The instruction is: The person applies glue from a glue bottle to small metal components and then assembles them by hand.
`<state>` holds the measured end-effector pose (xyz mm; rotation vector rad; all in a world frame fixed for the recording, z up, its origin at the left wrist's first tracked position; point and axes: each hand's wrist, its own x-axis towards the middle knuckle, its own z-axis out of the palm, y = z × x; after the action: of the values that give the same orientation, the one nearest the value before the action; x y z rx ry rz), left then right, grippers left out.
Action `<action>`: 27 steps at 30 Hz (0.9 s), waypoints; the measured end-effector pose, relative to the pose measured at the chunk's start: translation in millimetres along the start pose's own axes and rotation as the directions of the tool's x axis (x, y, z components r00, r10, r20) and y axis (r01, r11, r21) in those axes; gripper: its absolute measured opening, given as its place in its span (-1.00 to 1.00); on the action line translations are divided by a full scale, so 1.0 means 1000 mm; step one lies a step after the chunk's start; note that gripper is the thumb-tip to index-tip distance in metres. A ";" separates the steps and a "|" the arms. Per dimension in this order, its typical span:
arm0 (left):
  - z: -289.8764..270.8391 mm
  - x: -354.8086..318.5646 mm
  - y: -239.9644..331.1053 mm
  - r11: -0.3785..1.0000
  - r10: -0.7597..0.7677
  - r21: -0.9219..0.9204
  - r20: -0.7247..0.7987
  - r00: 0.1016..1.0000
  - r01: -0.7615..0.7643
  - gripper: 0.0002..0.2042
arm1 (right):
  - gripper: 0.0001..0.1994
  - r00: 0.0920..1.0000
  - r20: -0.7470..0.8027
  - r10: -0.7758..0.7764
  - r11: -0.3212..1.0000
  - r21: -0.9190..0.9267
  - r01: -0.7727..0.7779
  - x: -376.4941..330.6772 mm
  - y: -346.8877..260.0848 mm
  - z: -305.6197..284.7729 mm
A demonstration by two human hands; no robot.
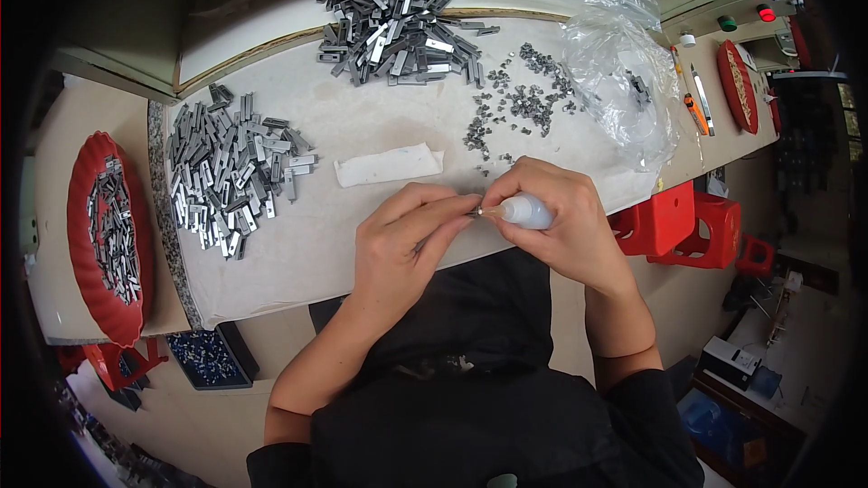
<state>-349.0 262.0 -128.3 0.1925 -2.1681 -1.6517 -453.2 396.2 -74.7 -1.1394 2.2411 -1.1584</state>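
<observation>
Near the front edge of the work surface, my right hand (574, 221) is closed around a small whitish squeeze bottle (529, 211). Its narrow tip points left at the fingertips of my left hand (393, 239). Those fingers pinch a small metal part (478, 211), mostly hidden by them; tip and part meet or nearly so. Just beyond my left hand lies a folded white cloth (391, 165). Tiny metal pieces (532, 101) are scattered beyond my right hand. Slim grey metal parts are heaped at the left (231, 167) and at the back (398, 27).
A clear plastic bag (624, 99) lies at the back right, near an orange cutter knife (695, 115). A red scalloped tray (83, 226) of metal parts stands far left, another red tray (731, 95) far right. Red stools (665, 221) stand past the right edge.
</observation>
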 end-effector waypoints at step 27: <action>-0.006 -0.002 0.002 0.990 -0.064 -0.130 -0.077 0.995 0.053 -0.85 | -0.89 0.961 -0.182 0.208 0.921 0.367 -0.130 -0.008 0.000 0.027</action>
<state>-344.7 258.4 -125.3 0.2840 -2.0074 -1.7767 -432.0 388.9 -91.1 -0.6886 2.1132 -1.5943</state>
